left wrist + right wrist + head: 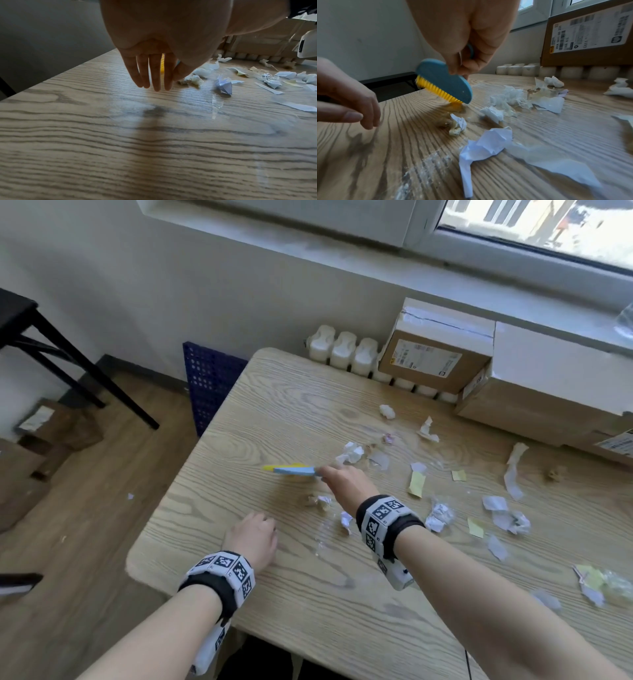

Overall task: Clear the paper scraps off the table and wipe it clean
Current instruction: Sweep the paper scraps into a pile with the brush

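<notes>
Several crumpled paper scraps [442, 515] lie scattered over the right half of the light wooden table [267, 412]. My right hand [346, 481] grips the handle of a small blue brush [443, 79] with yellow bristles [436, 90], held just above the table near a crumpled scrap [458, 125]. The brush [294, 470] points left in the head view. My left hand [253, 537] hovers over the table's near-left part with fingers [154, 73] straight and pointing down, holding nothing. A white folded scrap [486, 147] lies close to the right wrist.
Cardboard boxes [435, 350] stand along the table's far edge under the window, with a white ribbed radiator [342, 350] behind. A blue perforated panel [209, 385] leans at the table's left. A black stool [51, 344] stands on the wooden floor at left.
</notes>
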`<state>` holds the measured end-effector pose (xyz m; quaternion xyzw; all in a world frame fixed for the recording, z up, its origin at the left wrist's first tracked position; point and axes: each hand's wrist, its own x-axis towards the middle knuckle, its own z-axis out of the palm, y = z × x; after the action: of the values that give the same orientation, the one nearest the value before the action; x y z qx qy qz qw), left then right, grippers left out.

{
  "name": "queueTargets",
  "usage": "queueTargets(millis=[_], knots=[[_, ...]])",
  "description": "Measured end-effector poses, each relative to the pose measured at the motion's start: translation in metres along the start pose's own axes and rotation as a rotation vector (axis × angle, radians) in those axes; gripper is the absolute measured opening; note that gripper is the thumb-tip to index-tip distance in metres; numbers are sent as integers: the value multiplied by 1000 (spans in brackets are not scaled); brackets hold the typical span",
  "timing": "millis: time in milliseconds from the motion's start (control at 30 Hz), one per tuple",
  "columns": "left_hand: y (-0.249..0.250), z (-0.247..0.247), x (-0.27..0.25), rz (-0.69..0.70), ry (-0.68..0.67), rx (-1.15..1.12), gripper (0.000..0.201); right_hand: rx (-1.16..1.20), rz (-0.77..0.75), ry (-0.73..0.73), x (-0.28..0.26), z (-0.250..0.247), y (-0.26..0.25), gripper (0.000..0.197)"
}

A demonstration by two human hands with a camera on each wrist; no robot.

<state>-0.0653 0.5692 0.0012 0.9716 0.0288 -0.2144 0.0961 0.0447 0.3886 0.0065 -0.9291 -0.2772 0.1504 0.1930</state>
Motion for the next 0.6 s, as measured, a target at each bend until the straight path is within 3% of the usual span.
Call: queueTargets(millis=[133, 300, 467, 600], knots=[[-2, 3, -4, -17, -5, -3, 27, 53, -56, -41, 2, 6, -1, 28], [1, 5, -6, -21, -11, 8, 28, -41, -75, -227, -3, 9, 3, 35], [15, 4, -2, 0, -35, 28, 30, -133, 35, -361, -30, -2, 26, 46], [29, 5, 3, 39, -41, 35, 28, -125, 145, -366, -54, -19, 46, 56]])
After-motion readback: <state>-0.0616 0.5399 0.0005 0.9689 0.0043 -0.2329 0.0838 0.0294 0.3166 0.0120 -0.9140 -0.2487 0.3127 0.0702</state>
